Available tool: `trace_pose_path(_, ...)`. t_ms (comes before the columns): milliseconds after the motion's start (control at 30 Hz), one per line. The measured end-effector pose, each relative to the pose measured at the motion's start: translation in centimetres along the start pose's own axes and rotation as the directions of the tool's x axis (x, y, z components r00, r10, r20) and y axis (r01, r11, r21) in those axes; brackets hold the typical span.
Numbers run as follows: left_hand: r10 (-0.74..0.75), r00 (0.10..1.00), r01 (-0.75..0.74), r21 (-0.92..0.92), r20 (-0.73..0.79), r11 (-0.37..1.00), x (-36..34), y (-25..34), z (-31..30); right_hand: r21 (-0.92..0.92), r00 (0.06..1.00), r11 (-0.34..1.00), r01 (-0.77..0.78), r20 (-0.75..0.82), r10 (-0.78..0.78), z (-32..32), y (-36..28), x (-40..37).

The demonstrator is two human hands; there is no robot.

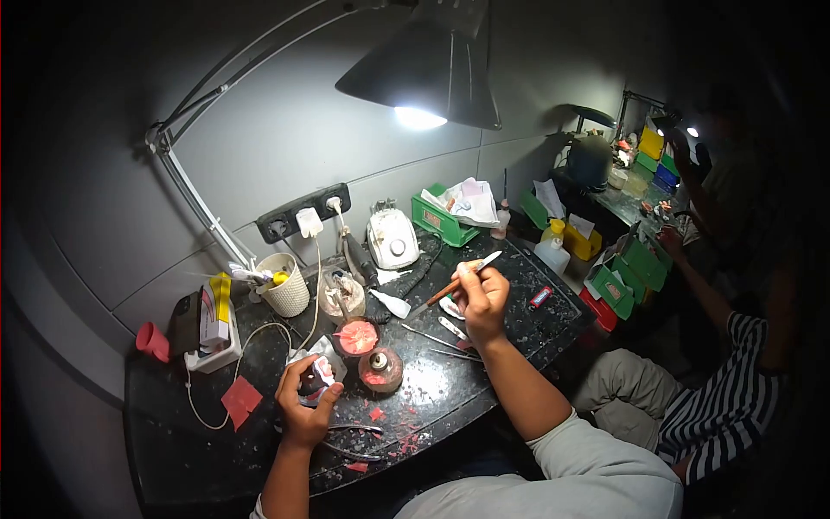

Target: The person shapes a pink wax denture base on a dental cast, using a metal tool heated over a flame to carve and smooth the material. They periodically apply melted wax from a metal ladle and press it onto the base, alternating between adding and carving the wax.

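My left hand [303, 413] is wrapped around a dental model [324, 372] with pink and white parts; fingers cover some of it. In my right hand [484, 301], raised above the bench, is a wax knife [444, 292] with a brown handle. Its pale blade points up to the right and its thin dark end down to the left. Between the hands stand a round dish of red wax [357, 336] and a glass spirit burner [380, 372] with a metal neck. Several slim metal tools [432, 340] lie below my right hand.
A lamp [424, 69] overhangs the dark bench [199, 450], which bears red wax scraps [406, 439]. Along the back are a woven cup [284, 290], a white control unit [393, 240] and a green bin [445, 223]. On the right, a person in a striped shirt [722, 406] sits nearby.
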State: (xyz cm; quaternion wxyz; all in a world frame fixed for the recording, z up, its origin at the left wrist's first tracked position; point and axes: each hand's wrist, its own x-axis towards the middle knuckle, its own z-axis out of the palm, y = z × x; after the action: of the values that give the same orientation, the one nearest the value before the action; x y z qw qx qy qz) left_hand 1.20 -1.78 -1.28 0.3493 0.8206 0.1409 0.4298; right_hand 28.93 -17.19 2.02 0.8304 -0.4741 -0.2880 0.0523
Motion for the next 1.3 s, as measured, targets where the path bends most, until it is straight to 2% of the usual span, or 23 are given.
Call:
trace_pose_path(100, -0.009, 0.999, 0.008, -0.024, -0.033, 1.000, 0.0, 0.0, 0.0, 0.031, 0.999, 0.999, 0.008, -0.044, -0.007, -1.5, 0.1, 2.1)
trace_pose_path(200, -0.017, 0.999, 0.016, -0.045, -0.029, 0.999, 0.0, 0.3, 0.1, -0.111, 0.992, 0.987, -0.117, 0.035, 0.121, -2.3, 0.9, 2.7)
trace_pose_path(233, 0.018, 0.999, -0.018, -0.027, -0.032, 0.999, -0.1, -0.1, 0.2, -0.162, 0.997, 0.985, -0.060, 0.034, 0.066, -2.1, 1.8, 2.6)
trace_pose_path(333, -0.007, 1.000, 0.006, -0.059, -0.013, 0.998, -0.1, 0.3, 0.1, -0.427, 0.987, 0.895, 0.129, 0.139, -0.076, -1.9, 2.3, 1.9)
trace_pose_path(367, 0.005, 1.000, -0.005, -0.045, -0.011, 0.999, -0.1, 0.1, 0.1, -0.473, 0.989, 0.873, 0.120, 0.136, -0.062, -1.5, 1.9, 1.4)
trace_pose_path(400, -0.002, 1.000, 0.001, -0.045, -0.013, 0.999, 0.0, 0.2, 0.1, -0.474, 0.988, 0.873, 0.117, 0.140, -0.057, -1.2, 1.4, 1.1)
trace_pose_path(467, -0.027, 0.999, 0.025, -0.071, -0.031, 0.997, 0.1, 0.7, -0.1, -0.535, 0.961, 0.805, 0.256, 0.229, -0.154, -0.9, 1.1, 0.9)
trace_pose_path(600, -0.122, 0.992, 0.112, -0.186, -0.039, 0.976, -0.1, 0.3, -0.4, -0.535, 0.958, 0.804, 0.261, 0.245, -0.148, -0.9, 1.1, 0.8)
trace_pose_path(733, -0.298, 0.954, 0.247, -0.485, -0.030, 0.839, -0.1, -0.1, -0.4, -0.533, 0.958, 0.805, 0.262, 0.241, -0.152, -0.8, 0.8, 0.7)
trace_pose_path(967, -0.476, 0.879, 0.326, -0.751, 0.019, 0.573, -0.5, -1.2, -0.5, -0.524, 0.950, 0.802, 0.288, 0.260, -0.171, -0.8, 0.3, 0.6)
trace_pose_path(1067, -0.510, 0.854, 0.371, -0.805, 0.100, 0.463, -0.2, -0.7, -1.0, -0.515, 0.948, 0.809, 0.285, 0.275, -0.159, -0.7, 0.4, 0.6)
trace_pose_path(1133, -0.535, 0.839, 0.383, -0.806, 0.100, 0.451, 0.0, -0.6, -1.0, -0.515, 0.956, 0.812, 0.274, 0.236, -0.172, -0.5, 0.5, 0.4)
trace_pose_path(1200, -0.594, 0.796, 0.405, -0.832, 0.116, 0.380, 0.0, -0.1, -1.0, -0.480, 0.960, 0.837, 0.262, 0.220, -0.174, -0.4, 1.0, 0.2)
trace_pose_path(1267, -0.514, 0.838, 0.404, -0.839, 0.181, 0.364, 0.0, -0.3, -1.2, -0.461, 0.978, 0.876, 0.142, 0.203, -0.052, -0.8, 2.1, 0.2)
trace_pose_path(1300, -0.500, 0.844, 0.409, -0.838, 0.196, 0.361, 0.1, -0.3, -1.2, -0.494, 0.978, 0.857, 0.147, 0.202, -0.051, -0.3, 1.4, -0.1)
